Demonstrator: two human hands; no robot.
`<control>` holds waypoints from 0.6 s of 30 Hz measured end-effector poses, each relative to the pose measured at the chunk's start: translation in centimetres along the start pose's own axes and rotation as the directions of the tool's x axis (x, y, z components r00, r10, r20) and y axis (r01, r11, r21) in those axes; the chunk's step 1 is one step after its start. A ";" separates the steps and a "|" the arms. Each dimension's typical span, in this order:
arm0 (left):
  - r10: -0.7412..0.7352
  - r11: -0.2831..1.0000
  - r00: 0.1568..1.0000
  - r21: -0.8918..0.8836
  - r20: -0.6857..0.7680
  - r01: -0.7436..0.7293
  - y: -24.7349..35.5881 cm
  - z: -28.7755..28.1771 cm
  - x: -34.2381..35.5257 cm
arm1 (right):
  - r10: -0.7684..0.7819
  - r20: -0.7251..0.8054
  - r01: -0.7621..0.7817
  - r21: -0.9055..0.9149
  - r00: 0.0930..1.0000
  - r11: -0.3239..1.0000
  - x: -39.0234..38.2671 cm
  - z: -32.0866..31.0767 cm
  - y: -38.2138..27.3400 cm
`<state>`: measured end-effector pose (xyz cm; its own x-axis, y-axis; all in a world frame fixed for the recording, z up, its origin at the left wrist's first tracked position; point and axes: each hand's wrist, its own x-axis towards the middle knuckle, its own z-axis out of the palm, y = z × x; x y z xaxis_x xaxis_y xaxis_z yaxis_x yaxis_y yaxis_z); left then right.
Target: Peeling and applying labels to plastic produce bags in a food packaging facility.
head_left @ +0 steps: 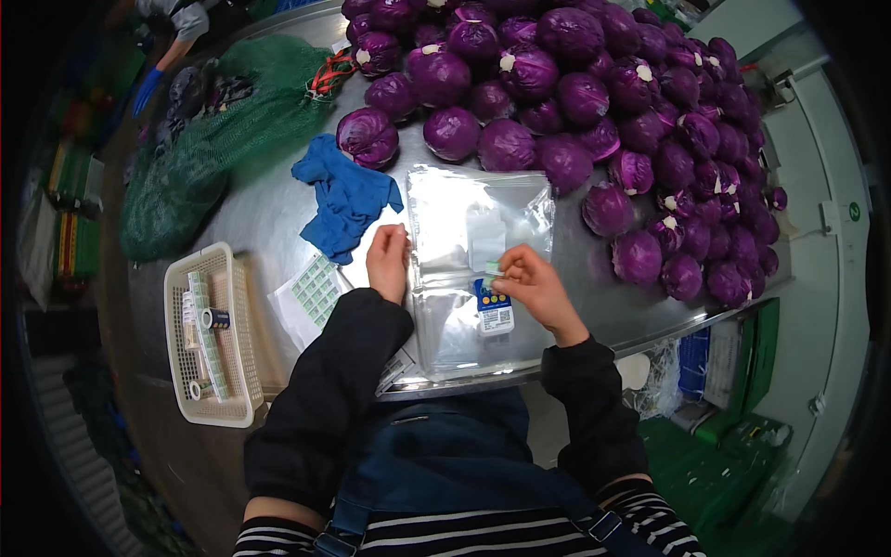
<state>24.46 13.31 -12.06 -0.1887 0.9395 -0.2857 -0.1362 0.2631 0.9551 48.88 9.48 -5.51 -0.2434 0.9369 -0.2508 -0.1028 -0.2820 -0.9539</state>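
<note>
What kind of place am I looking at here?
Most likely a produce packing room: a big heap of red cabbages sits on a metal table, with clear plastic bags and a sheet of green-and-white stickers laid out nearby.

A broad steel table (pixel 577 292) reflects bright light. On the right stands a pale wall (pixel 817 306) bearing a small round green sign (pixel 855 212). Below it sit green containers (pixel 763 357). Along the dim left edge, red and green stacks (pixel 70 246) rise above grey ribbed slats (pixel 74 446).
</note>
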 end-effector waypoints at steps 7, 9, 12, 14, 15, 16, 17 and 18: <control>0.218 0.498 0.400 0.251 0.890 -0.830 -3.0 -1.0 -4.4 | -0.077 0.031 0.076 -0.711 0.997 0.699 2.5 0.0 6.7; 0.140 0.398 0.361 0.281 0.922 -0.873 -3.7 -1.8 -5.2 | -0.212 0.011 0.104 -0.895 0.977 0.433 2.4 0.0 7.0; 0.174 0.542 0.474 0.318 0.863 -0.778 -5.4 -1.5 -4.5 | -0.249 -0.110 -0.015 -0.935 0.962 0.355 2.2 -1.0 5.9; 0.092 0.637 0.569 0.390 0.817 -0.664 -5.2 -1.2 -4.0 | -0.111 -0.144 -0.020 -0.694 0.983 0.719 1.9 -1.2 3.9; -0.002 0.716 0.637 0.446 0.771 -0.537 -5.1 -0.9 -3.8 | 0.034 -0.125 -0.073 -0.322 0.992 0.944 1.5 -1.2 2.4; -0.138 0.845 0.726 0.463 0.674 -0.269 -4.8 -0.8 -3.4 | 0.036 -0.119 -0.073 -0.324 0.992 0.943 1.1 -0.8 0.7; -0.145 0.882 0.828 0.451 0.541 -0.140 -4.9 -1.2 -2.5 | 0.052 -0.044 -0.057 -0.128 0.998 0.990 0.6 0.0 -1.2; -0.171 0.959 0.903 0.275 0.395 0.061 -4.9 -1.3 -1.2 | 0.054 0.026 -0.055 0.072 0.998 0.996 0.4 0.4 -2.2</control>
<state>24.07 10.61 -16.45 0.2370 0.8898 -0.3901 0.1257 0.3700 0.9205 48.60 10.34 -3.43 -0.2737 0.9147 -0.2972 -0.1583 -0.3476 -0.9242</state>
